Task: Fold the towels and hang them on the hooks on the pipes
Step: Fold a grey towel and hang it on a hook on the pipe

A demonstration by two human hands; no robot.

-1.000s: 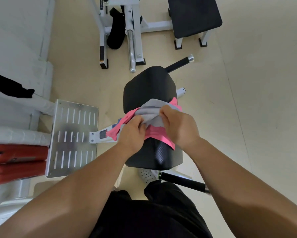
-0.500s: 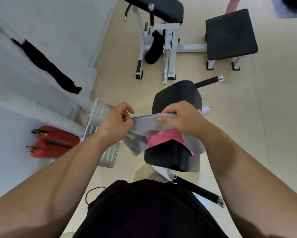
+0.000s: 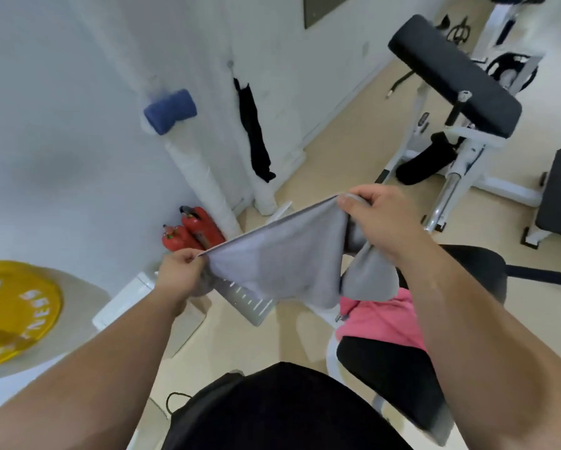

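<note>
grey towel (image 3: pixel 282 264) held up in the air, stretched between both hands, top edge pulled taut in a line that slopes up from left to right. left hand (image 3: pixel 180 272) at the towel's lower-left corner, thumb and fingers pressed together, pinching that corner. right hand (image 3: pixel 374 216) at the upper-right corner, higher than the left, fingers curled closed over the edge, pinching it against the thumb. the cloth sags below the taut edge, and a bunched fold of the towel hangs down from the right hand along the inside of the wrist. taking the grey towel as landmark: directly below its hanging right end lies a pink towel (image 3: pixel 383 323), crumpled on a black padded seat (image 3: pixel 392 368); whether the grey cloth touches the pink one cannot be told. behind the towel's left corner, two red fire extinguishers (image 3: pixel 191 232) lie on the floor against the white wall. up and behind the towel, two white wrapped pipes (image 3: pixel 204 186) run up the wall; a folded blue towel (image 3: pixel 170 110) hangs on the nearer pipe, a black towel (image 3: pixel 254 131) hangs long and narrow on the farther one. the hooks themselves are too small and blurred to make out. just under the towel's lower edge, a grey slotted metal plate (image 3: pixel 246 300). far left of the towel, a yellow weight plate (image 3: pixel 16 313). behind and right of the towel, a white-framed bench with a black pad (image 3: pixel 454 76).
</note>
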